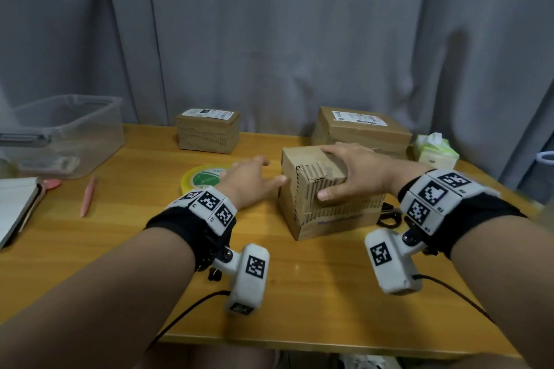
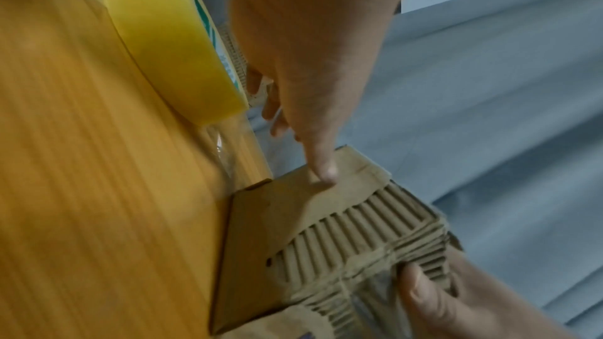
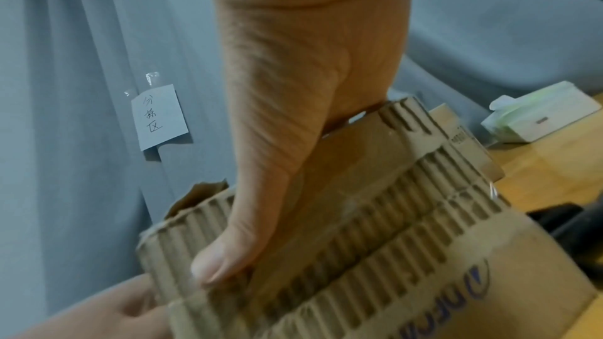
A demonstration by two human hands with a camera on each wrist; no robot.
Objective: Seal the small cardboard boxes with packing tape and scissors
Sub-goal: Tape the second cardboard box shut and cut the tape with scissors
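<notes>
A small cardboard box (image 1: 326, 213) with torn, ribbed sides stands mid-table. My right hand (image 1: 332, 172) grips it from above, fingers over the top and thumb (image 3: 228, 254) pressed on the corrugated front face (image 3: 391, 254). My left hand (image 1: 269, 172) is at the box's left side; its thumb (image 2: 326, 169) touches the upper left edge of the box (image 2: 277, 228) and the other fingers hang loose, holding nothing. A yellow roll of packing tape (image 1: 201, 180) lies flat just behind the left hand, also seen as the tape roll (image 2: 169, 43). Black scissors (image 1: 389, 217) lie right of the box, partly hidden.
Two more cardboard boxes with labels stand at the back, one left (image 1: 208, 132) and one right (image 1: 359, 129). A tissue pack (image 1: 434, 150) sits far right. A clear plastic bin (image 1: 60, 135), a pink pen (image 1: 88, 196) and a notebook (image 1: 15, 207) occupy the left.
</notes>
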